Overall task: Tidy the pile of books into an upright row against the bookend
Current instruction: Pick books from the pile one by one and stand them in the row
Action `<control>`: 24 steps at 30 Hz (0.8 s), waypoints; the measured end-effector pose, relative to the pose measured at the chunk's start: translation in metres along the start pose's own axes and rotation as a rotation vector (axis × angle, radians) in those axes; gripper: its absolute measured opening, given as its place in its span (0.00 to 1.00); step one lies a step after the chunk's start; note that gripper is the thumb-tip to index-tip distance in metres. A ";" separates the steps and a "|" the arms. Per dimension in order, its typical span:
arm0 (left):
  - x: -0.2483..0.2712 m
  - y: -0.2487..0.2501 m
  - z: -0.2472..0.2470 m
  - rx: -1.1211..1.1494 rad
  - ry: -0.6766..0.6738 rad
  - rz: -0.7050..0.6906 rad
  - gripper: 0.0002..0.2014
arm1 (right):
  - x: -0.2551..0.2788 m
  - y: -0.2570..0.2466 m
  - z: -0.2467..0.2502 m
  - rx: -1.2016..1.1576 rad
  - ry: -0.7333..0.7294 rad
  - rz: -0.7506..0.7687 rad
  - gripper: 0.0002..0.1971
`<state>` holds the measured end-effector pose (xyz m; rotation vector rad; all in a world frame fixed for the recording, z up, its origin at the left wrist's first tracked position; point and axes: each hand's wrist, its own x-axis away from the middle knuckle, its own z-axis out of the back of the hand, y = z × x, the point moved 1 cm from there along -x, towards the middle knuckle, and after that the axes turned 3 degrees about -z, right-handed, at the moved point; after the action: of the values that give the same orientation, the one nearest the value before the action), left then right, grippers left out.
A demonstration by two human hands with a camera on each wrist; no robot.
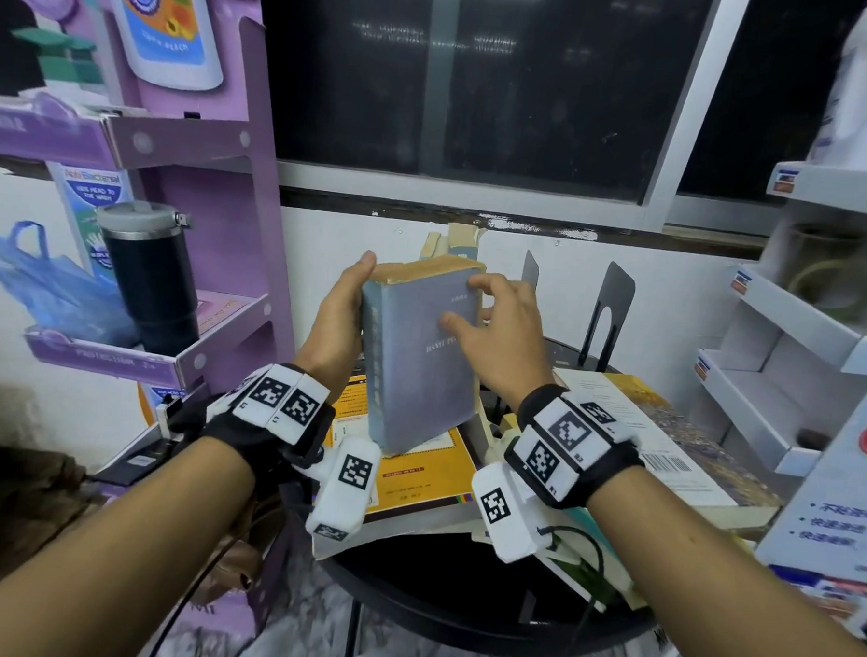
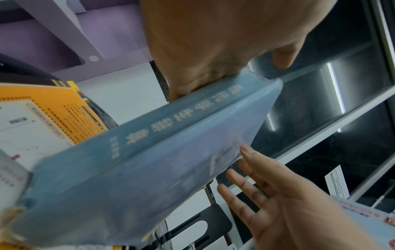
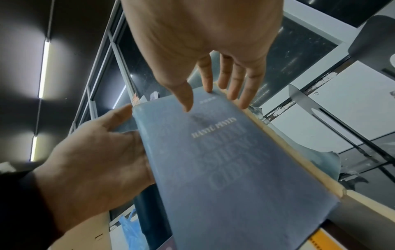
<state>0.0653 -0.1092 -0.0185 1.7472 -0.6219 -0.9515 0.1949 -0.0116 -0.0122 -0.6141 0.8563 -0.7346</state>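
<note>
Both hands are on the grey book (image 1: 420,357): left hand (image 1: 336,318) has a grip curled round the spine side, right hand (image 1: 496,341) just touches the cover with loose, straight fingers. It's held nearly upright above the pile, not on the surface. Bookend (image 1: 605,312) stands near the surface's far edge, with nothing I can see against it. Orange book (image 1: 414,473) and the others lie flat, so I'd say barely started.

Counted two hands, left hand (image 1: 339,318) and right hand (image 1: 501,339). One grey-blue book (image 1: 420,357) held up. At least three books lying flat: orange book (image 1: 414,473), white-covered book (image 1: 632,434), green-edged book (image 1: 579,572). Two black bookends (image 1: 608,307). One black tumbler (image 1: 148,273).
</note>
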 end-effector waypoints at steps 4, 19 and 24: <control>0.000 0.005 0.000 0.014 -0.025 0.030 0.23 | 0.010 -0.010 -0.004 -0.067 -0.048 0.030 0.30; -0.012 0.017 -0.006 -0.087 -0.177 0.010 0.22 | 0.011 0.004 0.013 -0.308 -0.217 0.004 0.34; -0.028 0.008 -0.023 -0.118 -0.116 0.037 0.19 | 0.008 0.012 0.013 -0.206 -0.108 0.027 0.39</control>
<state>0.0689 -0.0789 0.0015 1.5799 -0.6567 -1.0479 0.2127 -0.0084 -0.0175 -0.8172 0.8450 -0.5871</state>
